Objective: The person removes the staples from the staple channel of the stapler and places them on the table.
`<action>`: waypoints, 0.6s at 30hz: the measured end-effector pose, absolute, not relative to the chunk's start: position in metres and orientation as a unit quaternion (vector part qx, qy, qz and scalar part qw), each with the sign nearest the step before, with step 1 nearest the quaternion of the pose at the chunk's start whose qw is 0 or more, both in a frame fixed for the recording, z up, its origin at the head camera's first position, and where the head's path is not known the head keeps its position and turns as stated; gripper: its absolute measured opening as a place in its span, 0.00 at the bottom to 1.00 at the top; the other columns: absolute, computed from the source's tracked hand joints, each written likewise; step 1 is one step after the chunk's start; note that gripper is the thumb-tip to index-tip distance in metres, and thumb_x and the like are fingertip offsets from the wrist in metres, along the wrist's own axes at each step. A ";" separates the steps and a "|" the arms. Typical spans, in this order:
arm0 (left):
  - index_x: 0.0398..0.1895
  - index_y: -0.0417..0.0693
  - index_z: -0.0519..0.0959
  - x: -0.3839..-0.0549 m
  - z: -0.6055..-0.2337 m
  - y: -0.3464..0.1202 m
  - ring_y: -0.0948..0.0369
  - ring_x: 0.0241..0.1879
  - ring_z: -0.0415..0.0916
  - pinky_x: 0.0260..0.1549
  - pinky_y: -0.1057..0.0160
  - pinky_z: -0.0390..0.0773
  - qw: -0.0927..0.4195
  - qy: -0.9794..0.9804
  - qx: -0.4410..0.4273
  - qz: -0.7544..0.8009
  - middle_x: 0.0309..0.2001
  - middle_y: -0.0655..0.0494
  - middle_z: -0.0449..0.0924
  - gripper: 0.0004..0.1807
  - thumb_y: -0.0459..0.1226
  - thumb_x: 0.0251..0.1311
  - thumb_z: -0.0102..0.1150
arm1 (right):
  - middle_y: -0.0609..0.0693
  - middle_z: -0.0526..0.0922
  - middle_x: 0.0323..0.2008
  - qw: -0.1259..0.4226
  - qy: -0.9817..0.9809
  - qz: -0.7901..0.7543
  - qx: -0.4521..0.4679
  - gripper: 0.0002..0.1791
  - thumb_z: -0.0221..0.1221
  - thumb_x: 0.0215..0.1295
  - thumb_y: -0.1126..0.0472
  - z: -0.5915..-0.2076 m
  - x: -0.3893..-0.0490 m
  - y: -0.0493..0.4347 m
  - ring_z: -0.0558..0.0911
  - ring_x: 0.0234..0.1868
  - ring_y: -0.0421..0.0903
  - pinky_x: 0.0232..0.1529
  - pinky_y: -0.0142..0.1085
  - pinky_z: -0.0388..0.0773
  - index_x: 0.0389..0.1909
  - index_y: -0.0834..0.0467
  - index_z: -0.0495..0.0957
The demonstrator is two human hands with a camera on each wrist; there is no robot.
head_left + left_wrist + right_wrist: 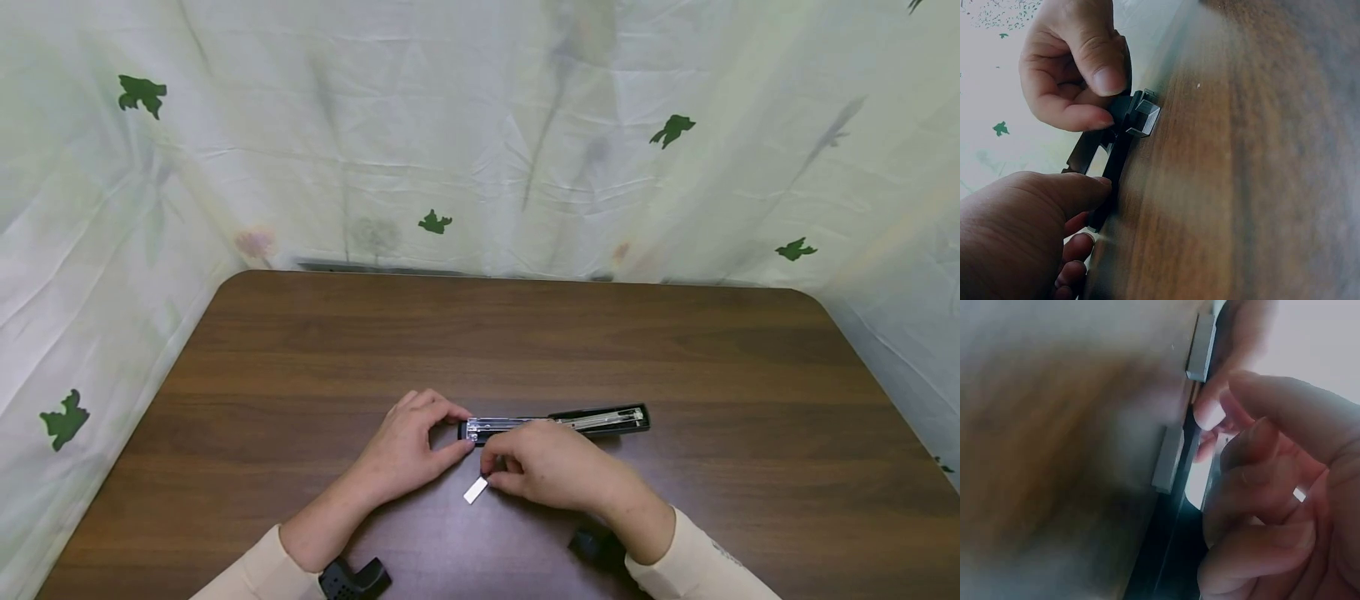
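Note:
A black stapler (pixel 611 420) lies opened out on the table, its long metal channel showing. My left hand (pixel 408 446) grips the stapler's left end between thumb and fingers. Over the middle of the stapler is my right hand (pixel 551 462), with its fingers curled. Whether it pinches anything is hidden. A small silver strip of staples (pixel 476 490) lies on the table just beside the right thumb. The right wrist view shows this staple strip (pixel 1200 347) and a second staple strip (pixel 1167 459) along the stapler's near side.
The brown wooden table (pixel 525 342) is bordered by a pale cloth (pixel 480 125) with green leaf shapes. Black wrist devices (pixel 356 579) sit at both cuffs, low over the table.

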State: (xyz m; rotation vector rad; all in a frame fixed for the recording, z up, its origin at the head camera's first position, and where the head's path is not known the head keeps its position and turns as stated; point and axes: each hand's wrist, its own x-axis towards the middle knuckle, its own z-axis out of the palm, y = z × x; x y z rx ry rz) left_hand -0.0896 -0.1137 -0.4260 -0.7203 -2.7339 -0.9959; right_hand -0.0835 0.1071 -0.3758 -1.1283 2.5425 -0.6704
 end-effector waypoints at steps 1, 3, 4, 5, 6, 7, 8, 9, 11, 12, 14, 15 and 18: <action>0.39 0.64 0.80 -0.090 -0.426 -0.114 0.70 0.38 0.65 0.40 0.60 0.66 0.071 -0.910 -0.239 -0.331 0.36 0.71 0.74 0.15 0.49 0.46 0.68 | 0.32 0.70 0.17 0.143 0.880 -0.228 -0.391 0.03 0.62 0.58 0.53 -0.376 -0.083 0.106 0.68 0.18 0.29 0.22 0.27 0.65 0.32 0.43 0.79; 0.39 0.64 0.80 -0.089 -0.426 -0.114 0.70 0.38 0.65 0.40 0.61 0.66 0.068 -0.911 -0.237 -0.331 0.35 0.71 0.74 0.15 0.50 0.46 0.68 | 0.32 0.69 0.17 0.143 0.882 -0.219 -0.391 0.05 0.63 0.57 0.53 -0.377 -0.082 0.105 0.68 0.19 0.29 0.22 0.28 0.65 0.34 0.42 0.79; 0.39 0.65 0.80 -0.089 -0.425 -0.114 0.70 0.38 0.65 0.40 0.61 0.66 0.066 -0.911 -0.236 -0.331 0.35 0.71 0.74 0.15 0.50 0.47 0.68 | 0.32 0.69 0.17 0.142 0.884 -0.217 -0.390 0.05 0.63 0.56 0.53 -0.378 -0.082 0.105 0.68 0.19 0.29 0.22 0.28 0.65 0.35 0.42 0.79; 0.39 0.65 0.80 -0.089 -0.425 -0.114 0.70 0.38 0.64 0.40 0.61 0.65 0.065 -0.911 -0.236 -0.331 0.35 0.71 0.73 0.15 0.50 0.47 0.68 | 0.32 0.69 0.17 0.141 0.885 -0.216 -0.388 0.06 0.63 0.56 0.53 -0.378 -0.082 0.105 0.68 0.19 0.29 0.22 0.28 0.65 0.35 0.42 0.79; 0.39 0.65 0.80 -0.089 -0.425 -0.114 0.70 0.38 0.64 0.40 0.61 0.65 0.065 -0.911 -0.236 -0.331 0.35 0.71 0.73 0.15 0.50 0.47 0.68 | 0.32 0.69 0.17 0.139 0.885 -0.216 -0.387 0.06 0.63 0.56 0.53 -0.378 -0.082 0.105 0.68 0.19 0.29 0.22 0.27 0.65 0.35 0.43 0.79; 0.39 0.65 0.80 -0.089 -0.425 -0.114 0.70 0.38 0.64 0.40 0.61 0.65 0.064 -0.912 -0.236 -0.331 0.36 0.72 0.73 0.15 0.50 0.47 0.68 | 0.32 0.69 0.17 0.139 0.885 -0.220 -0.386 0.06 0.63 0.56 0.53 -0.378 -0.083 0.106 0.68 0.19 0.29 0.22 0.27 0.65 0.36 0.43 0.80; 0.39 0.65 0.80 -0.089 -0.425 -0.114 0.70 0.38 0.64 0.40 0.61 0.65 0.064 -0.911 -0.236 -0.331 0.36 0.72 0.73 0.14 0.50 0.47 0.68 | 0.32 0.69 0.17 0.138 0.884 -0.223 -0.386 0.07 0.63 0.56 0.53 -0.378 -0.083 0.106 0.68 0.19 0.30 0.21 0.27 0.65 0.36 0.44 0.80; 0.39 0.65 0.80 -0.089 -0.425 -0.114 0.70 0.38 0.64 0.40 0.61 0.65 0.065 -0.911 -0.237 -0.331 0.36 0.72 0.73 0.15 0.50 0.47 0.68 | 0.32 0.69 0.17 0.137 0.884 -0.227 -0.385 0.07 0.63 0.56 0.54 -0.377 -0.084 0.107 0.68 0.18 0.30 0.21 0.27 0.65 0.37 0.44 0.80; 0.39 0.64 0.80 -0.090 -0.425 -0.113 0.70 0.37 0.64 0.40 0.61 0.65 0.066 -0.910 -0.238 -0.333 0.36 0.72 0.73 0.15 0.50 0.47 0.68 | 0.32 0.70 0.18 0.133 0.883 -0.236 -0.382 0.07 0.63 0.57 0.54 -0.375 -0.086 0.110 0.68 0.18 0.30 0.21 0.27 0.66 0.37 0.45 0.80; 0.39 0.64 0.80 -0.090 -0.425 -0.113 0.70 0.37 0.64 0.39 0.61 0.65 0.066 -0.910 -0.238 -0.334 0.35 0.72 0.73 0.15 0.50 0.47 0.68 | 0.33 0.70 0.18 0.130 0.884 -0.241 -0.379 0.06 0.62 0.58 0.55 -0.373 -0.087 0.112 0.68 0.18 0.30 0.21 0.27 0.66 0.37 0.45 0.80; 0.40 0.64 0.80 -0.090 -0.425 -0.113 0.70 0.37 0.64 0.39 0.61 0.65 0.066 -0.909 -0.239 -0.336 0.35 0.71 0.73 0.15 0.50 0.47 0.68 | 0.34 0.70 0.17 0.122 0.887 -0.248 -0.369 0.06 0.62 0.59 0.55 -0.368 -0.090 0.115 0.68 0.17 0.31 0.21 0.28 0.66 0.37 0.46 0.80; 0.40 0.64 0.80 -0.091 -0.425 -0.113 0.70 0.37 0.64 0.39 0.61 0.65 0.066 -0.909 -0.238 -0.336 0.35 0.72 0.73 0.15 0.50 0.46 0.68 | 0.34 0.71 0.17 0.116 0.890 -0.253 -0.361 0.06 0.61 0.59 0.55 -0.365 -0.091 0.118 0.68 0.17 0.31 0.20 0.28 0.66 0.37 0.46 0.80; 0.40 0.64 0.80 -0.091 -0.425 -0.113 0.69 0.36 0.64 0.38 0.61 0.64 0.067 -0.908 -0.239 -0.337 0.35 0.71 0.73 0.16 0.50 0.46 0.68 | 0.34 0.70 0.16 0.094 0.903 -0.263 -0.327 0.05 0.60 0.60 0.54 -0.356 -0.095 0.126 0.68 0.16 0.32 0.19 0.30 0.67 0.37 0.46 0.80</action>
